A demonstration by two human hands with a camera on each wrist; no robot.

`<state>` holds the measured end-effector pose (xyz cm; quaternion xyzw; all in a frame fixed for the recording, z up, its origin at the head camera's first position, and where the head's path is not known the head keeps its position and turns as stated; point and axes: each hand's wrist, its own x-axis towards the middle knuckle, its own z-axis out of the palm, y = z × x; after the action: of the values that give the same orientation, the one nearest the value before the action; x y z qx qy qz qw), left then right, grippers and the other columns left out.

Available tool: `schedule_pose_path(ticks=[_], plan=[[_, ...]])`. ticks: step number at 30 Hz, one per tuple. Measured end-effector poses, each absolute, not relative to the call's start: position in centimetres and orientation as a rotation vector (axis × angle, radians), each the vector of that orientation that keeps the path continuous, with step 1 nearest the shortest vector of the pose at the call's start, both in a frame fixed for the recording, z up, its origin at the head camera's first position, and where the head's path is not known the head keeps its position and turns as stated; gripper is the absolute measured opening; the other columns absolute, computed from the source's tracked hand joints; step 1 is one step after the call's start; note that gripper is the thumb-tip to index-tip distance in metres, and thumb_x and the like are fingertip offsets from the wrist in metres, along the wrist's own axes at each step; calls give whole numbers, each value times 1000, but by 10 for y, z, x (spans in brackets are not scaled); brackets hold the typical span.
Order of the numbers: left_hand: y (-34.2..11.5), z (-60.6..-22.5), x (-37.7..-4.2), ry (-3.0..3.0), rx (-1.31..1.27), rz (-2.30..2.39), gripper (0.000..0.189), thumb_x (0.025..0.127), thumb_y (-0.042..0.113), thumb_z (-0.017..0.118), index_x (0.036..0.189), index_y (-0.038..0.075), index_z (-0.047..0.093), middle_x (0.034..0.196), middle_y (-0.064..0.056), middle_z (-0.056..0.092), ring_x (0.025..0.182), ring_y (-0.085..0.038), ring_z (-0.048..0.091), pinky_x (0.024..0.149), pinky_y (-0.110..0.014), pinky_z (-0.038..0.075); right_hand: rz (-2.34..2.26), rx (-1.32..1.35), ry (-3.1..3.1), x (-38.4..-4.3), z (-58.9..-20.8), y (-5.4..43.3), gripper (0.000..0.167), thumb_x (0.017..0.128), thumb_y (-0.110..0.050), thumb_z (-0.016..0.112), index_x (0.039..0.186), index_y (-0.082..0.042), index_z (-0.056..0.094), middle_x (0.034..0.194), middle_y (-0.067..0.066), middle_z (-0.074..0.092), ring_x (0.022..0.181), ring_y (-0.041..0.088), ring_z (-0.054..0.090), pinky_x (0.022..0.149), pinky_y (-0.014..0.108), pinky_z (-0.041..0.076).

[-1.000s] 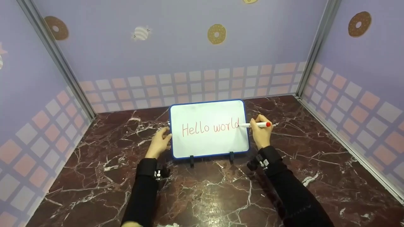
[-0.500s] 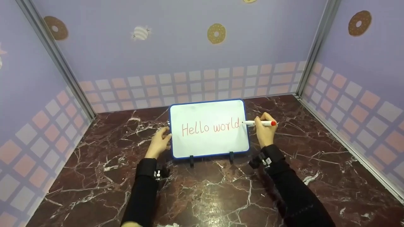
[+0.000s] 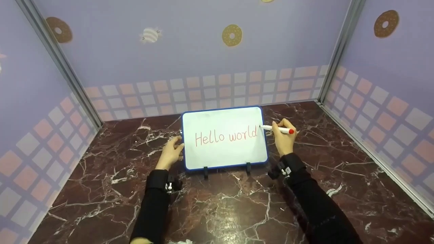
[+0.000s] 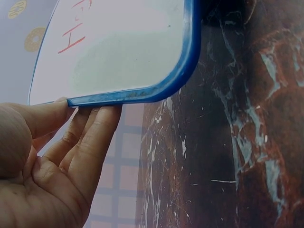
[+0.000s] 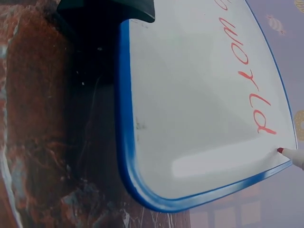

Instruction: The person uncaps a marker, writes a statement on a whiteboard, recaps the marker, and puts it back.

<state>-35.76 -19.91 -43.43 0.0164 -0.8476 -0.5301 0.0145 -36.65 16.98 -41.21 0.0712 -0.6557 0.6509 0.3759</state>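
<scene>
A whiteboard (image 3: 223, 154) with a blue frame leans upright on the table, its lower edge in small black stand feet (image 3: 205, 172). Red handwriting (image 3: 210, 138) across its middle reads "Hello world". At the board's left edge, my left hand (image 3: 170, 154) pinches the frame, the thumb at the front and the fingers reaching behind. My right hand (image 3: 284, 139) grips a white marker (image 3: 268, 127) with a red end, just past the right edge. In the right wrist view the red marker tip (image 5: 280, 150) is close to the board beside the "d"; contact I cannot tell.
The board stands on a dark red marbled table (image 3: 217, 210). Purple walls (image 3: 190, 61) with pink and white checks enclose it at the back and both sides. Metal posts (image 3: 342, 51) run up the corners. Black cameras (image 3: 171, 186) are strapped to the wrists.
My right hand has shifted slightly right with the marker, and the tip has moved from the "d" to a point up and right of it. The left hand and board stay put.
</scene>
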Motion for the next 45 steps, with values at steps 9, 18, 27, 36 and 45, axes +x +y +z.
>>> schedule_pose_path(ticks=[9,18,27,36,45], plan=[[-199,-435,-358,-2633,51,-1653,42,105,9,46,146,1,41,126,-32,57,87,-24,58,89,-49,58,1625,192,-1731,-365,-410,172,26,83,14,57,64,17,40,47,8,51,39,0,47,38,13,35],[-199,-435,-359,-2622,40,-1663,40,105,8,46,143,0,43,117,-28,60,84,-24,58,86,-48,59,1589,192,-1744,-361,-407,172,26,80,15,55,61,13,36,45,-5,46,36,-4,44,36,12,33],[-199,-434,-359,-2635,42,-1660,41,105,9,46,145,0,41,119,-29,58,85,-24,58,88,-48,58,1583,166,-1764,-360,-406,171,24,80,14,54,63,17,37,46,-6,45,35,-5,44,35,11,33],[-198,-434,-360,-2615,36,-1638,39,104,8,47,142,-2,44,115,-28,61,81,-24,59,83,-47,60,1718,179,-1628,-356,-389,171,29,82,16,53,62,12,33,46,-8,44,38,0,44,37,13,35],[-201,-435,-358,-2607,24,-1615,38,102,6,50,138,-6,48,119,-34,62,87,-27,67,85,-46,60,1973,197,-1490,-358,-396,165,36,85,16,51,57,-3,37,48,-4,44,40,6,45,40,17,39]])
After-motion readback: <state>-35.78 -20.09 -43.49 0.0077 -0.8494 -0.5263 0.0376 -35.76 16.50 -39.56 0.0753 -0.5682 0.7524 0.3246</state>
